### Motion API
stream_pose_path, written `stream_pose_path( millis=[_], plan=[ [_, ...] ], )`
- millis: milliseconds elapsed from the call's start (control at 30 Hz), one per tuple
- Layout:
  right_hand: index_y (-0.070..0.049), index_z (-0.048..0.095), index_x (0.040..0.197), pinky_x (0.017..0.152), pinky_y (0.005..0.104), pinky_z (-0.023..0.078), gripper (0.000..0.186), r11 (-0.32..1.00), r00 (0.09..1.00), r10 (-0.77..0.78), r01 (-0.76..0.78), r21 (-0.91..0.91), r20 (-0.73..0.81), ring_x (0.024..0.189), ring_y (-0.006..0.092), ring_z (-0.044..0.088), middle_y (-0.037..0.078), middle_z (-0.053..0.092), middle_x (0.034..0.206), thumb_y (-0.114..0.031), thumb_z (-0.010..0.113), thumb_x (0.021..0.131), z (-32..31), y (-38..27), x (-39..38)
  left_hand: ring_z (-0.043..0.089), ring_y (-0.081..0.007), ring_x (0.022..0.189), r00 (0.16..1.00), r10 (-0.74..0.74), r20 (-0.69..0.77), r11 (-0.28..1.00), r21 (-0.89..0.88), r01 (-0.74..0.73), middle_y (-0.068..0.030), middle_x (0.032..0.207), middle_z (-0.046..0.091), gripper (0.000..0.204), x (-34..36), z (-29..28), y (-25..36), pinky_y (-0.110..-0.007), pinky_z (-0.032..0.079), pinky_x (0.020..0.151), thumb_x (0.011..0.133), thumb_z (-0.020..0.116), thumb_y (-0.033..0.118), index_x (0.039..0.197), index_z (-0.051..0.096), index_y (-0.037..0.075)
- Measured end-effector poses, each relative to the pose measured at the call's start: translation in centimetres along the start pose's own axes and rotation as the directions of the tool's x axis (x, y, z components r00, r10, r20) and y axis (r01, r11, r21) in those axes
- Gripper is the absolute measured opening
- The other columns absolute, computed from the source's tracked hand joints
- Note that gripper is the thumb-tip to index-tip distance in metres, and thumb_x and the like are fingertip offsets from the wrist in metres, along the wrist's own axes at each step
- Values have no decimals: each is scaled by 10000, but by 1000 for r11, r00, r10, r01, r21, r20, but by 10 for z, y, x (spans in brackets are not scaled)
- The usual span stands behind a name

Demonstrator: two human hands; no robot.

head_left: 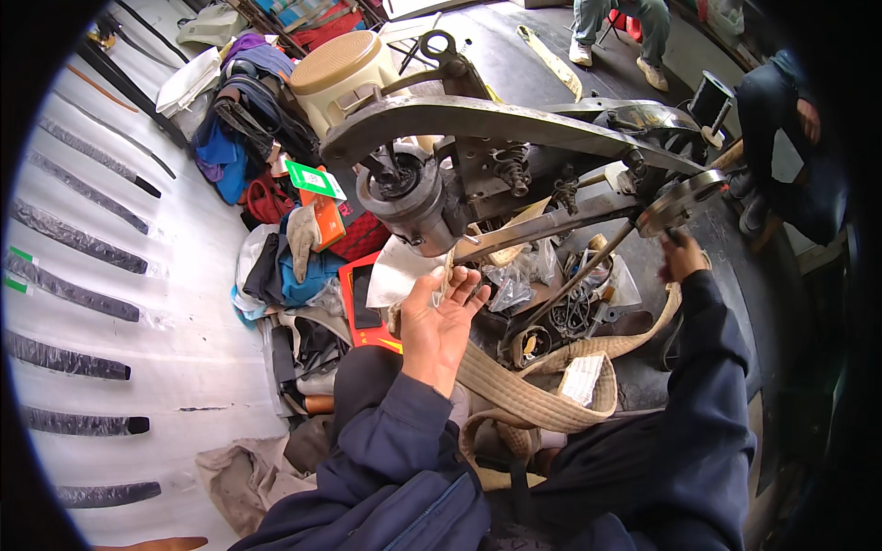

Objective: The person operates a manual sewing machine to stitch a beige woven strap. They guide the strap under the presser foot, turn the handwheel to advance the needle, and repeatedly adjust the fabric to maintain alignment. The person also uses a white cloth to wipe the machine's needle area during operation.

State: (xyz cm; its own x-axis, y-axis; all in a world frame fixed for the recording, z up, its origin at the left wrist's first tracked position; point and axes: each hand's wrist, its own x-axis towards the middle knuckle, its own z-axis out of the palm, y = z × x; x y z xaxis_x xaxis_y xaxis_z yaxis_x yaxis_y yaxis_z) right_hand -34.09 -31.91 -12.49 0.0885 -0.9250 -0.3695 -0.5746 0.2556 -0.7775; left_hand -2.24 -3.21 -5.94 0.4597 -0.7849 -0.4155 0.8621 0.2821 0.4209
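Observation:
A hand-cranked cobbler's sewing machine (514,119) of worn metal stands before me, its round head (404,197) hanging over a narrow arm. Just below that head is my left hand (436,321), palm up and fingers curled. The edge of a beige webbing strap (542,395) runs up between its thumb and fingers; the rest of the strap loops across my lap toward the right. My right hand (684,259) reaches forward to the machine's wheel (682,204), its fingers closed round a dark handle at the wheel's lower rim.
Bags and clothes (243,119) are heaped at the left, beside a beige plastic stool (344,73). A red box with a dark phone (369,296) lies near my left hand. Wires and plastic bags (574,312) sit beneath the machine. Wrapped black straps (78,234) line a white surface. Two people sit beyond.

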Motion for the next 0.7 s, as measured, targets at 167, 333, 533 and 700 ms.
stream_pose_path(
  millis=[167, 333, 533, 700],
  plan=[
    [-15, 588, 1088, 421, 288, 423, 208, 885, 881, -459, 442, 148, 114, 452, 137, 522, 29, 519, 648, -194, 591, 983, -1, -59, -64, 620, -225, 1005, 1000, 12, -16, 999, 32, -11, -72, 913, 669, 162, 3, 0, -1, -524, 415, 1028, 855, 642, 158, 960, 642, 35],
    [-38, 589, 1009, 600, 345, 455, 183, 769, 667, -638, 531, -355, -384, 657, 227, 585, 105, 591, 748, -215, 608, 967, -67, -67, -23, 621, -225, 995, 1000, 9, -17, 998, 56, -8, -69, 913, 664, 148, 4, 0, 1, -530, 416, 1023, 863, 640, 159, 953, 643, 41],
    [-71, 581, 1117, 740, 482, 496, 265, 830, 742, -522, 327, -452, -421, 907, 467, 624, 259, 668, 966, -254, 639, 934, -42, 6, 32, 618, -221, 1001, 1000, 11, -8, 998, 62, -10, -63, 911, 658, 147, 3, 2, 1, -529, 424, 1011, 871, 639, 168, 949, 637, 44],
    [9, 581, 1199, 418, 306, 479, 343, 995, 980, -73, 59, 77, 183, 503, 151, 602, 79, 596, 749, -245, 624, 971, 17, -18, -35, 613, -219, 1011, 1000, 19, -17, 998, 65, -18, -59, 914, 656, 148, 3, 3, 0, -527, 426, 1010, 871, 639, 174, 947, 634, 47]
  ],
)
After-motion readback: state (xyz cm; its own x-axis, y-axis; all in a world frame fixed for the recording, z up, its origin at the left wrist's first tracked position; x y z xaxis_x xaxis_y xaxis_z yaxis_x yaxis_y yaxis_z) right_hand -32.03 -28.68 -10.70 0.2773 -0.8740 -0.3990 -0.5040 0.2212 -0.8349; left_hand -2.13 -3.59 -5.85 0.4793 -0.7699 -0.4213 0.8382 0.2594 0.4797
